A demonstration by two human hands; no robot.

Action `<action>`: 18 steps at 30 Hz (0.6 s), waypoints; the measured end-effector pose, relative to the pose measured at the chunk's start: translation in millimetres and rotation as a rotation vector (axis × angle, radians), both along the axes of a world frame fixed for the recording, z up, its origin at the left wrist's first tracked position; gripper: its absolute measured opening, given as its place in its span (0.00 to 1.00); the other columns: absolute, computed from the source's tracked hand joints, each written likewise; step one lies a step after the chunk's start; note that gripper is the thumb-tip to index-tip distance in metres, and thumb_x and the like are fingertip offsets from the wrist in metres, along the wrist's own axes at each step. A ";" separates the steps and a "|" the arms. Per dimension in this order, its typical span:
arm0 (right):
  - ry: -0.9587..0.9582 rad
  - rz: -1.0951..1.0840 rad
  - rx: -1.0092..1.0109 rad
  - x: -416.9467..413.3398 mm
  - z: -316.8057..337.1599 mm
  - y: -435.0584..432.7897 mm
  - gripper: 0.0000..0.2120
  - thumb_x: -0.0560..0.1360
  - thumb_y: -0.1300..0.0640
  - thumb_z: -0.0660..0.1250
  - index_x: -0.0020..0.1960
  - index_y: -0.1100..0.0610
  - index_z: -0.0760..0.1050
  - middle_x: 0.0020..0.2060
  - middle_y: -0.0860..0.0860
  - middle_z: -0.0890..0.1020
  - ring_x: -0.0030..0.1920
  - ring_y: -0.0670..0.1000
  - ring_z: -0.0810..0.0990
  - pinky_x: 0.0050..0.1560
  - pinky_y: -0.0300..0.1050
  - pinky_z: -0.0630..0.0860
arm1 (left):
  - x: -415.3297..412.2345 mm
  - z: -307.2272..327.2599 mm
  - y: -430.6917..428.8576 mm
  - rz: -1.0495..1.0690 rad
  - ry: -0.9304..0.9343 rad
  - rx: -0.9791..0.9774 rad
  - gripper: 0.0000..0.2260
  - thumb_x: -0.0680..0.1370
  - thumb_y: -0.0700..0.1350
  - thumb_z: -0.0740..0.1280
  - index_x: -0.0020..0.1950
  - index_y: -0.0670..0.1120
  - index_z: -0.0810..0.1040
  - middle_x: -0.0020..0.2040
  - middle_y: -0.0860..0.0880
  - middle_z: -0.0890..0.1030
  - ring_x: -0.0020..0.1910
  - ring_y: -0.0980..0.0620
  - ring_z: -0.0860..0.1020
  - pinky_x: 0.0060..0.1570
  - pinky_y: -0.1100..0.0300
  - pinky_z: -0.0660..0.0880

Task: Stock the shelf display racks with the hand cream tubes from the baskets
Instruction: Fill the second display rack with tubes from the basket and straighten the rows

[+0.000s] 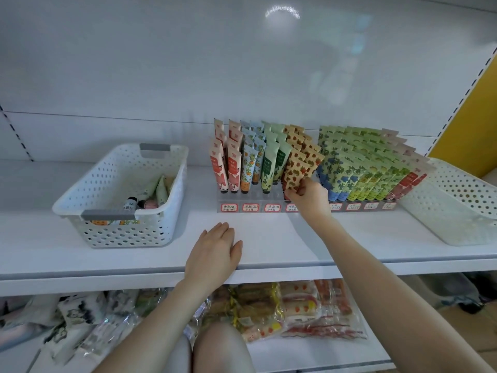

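Observation:
Two clear display racks stand side by side on the white shelf: the left rack holds rows of upright hand cream tubes in pink, blue, green and orange. My right hand pinches an orange strawberry-print tube at the front of the left rack's rightmost row. The right rack is packed with green and red tubes. My left hand rests flat on the shelf's front edge, fingers straight. A white perforated basket at the left holds several loose tubes.
A second white perforated basket sits at the right end of the shelf. The lower shelf carries packaged snacks and printed pouches. A yellow panel rises at the far right.

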State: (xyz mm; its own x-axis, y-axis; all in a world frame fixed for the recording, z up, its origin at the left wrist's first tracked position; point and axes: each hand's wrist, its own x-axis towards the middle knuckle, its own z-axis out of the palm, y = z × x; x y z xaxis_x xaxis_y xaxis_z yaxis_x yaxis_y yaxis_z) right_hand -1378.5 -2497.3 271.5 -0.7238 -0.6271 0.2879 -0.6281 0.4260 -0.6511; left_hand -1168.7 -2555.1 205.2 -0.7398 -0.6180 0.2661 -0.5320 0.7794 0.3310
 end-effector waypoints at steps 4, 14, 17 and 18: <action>-0.018 0.004 -0.011 1.4 0.9 2.6 0.08 0.73 0.61 0.67 0.45 0.68 0.74 0.40 0.63 0.80 0.39 0.55 0.74 0.38 0.45 0.70 | -0.5 0.3 0.0 0.002 -0.011 0.000 0.18 0.81 0.50 0.53 0.66 0.42 0.72 0.71 0.46 0.69 0.71 0.50 0.64 0.71 0.54 0.57; -0.057 -0.009 -0.041 10.9 14.2 22.1 0.15 0.75 0.59 0.67 0.56 0.68 0.74 0.49 0.60 0.81 0.50 0.59 0.79 0.51 0.51 0.75 | -1.3 6.0 2.4 -0.031 -0.014 -0.050 0.16 0.82 0.49 0.52 0.61 0.42 0.74 0.61 0.46 0.75 0.63 0.49 0.71 0.65 0.58 0.66; -0.038 0.001 -0.086 18.1 27.2 28.7 0.16 0.76 0.57 0.66 0.59 0.66 0.75 0.50 0.59 0.81 0.48 0.53 0.77 0.49 0.44 0.73 | 5.7 29.5 12.2 -0.081 0.131 -0.112 0.13 0.79 0.45 0.58 0.51 0.38 0.79 0.50 0.43 0.80 0.52 0.44 0.78 0.51 0.57 0.74; -0.025 0.015 -0.101 23.1 33.4 28.7 0.15 0.76 0.57 0.66 0.59 0.65 0.75 0.49 0.57 0.81 0.46 0.52 0.77 0.48 0.43 0.73 | 10.7 39.3 13.1 -0.086 0.191 -0.113 0.12 0.78 0.44 0.60 0.51 0.37 0.79 0.50 0.42 0.80 0.52 0.44 0.78 0.49 0.55 0.75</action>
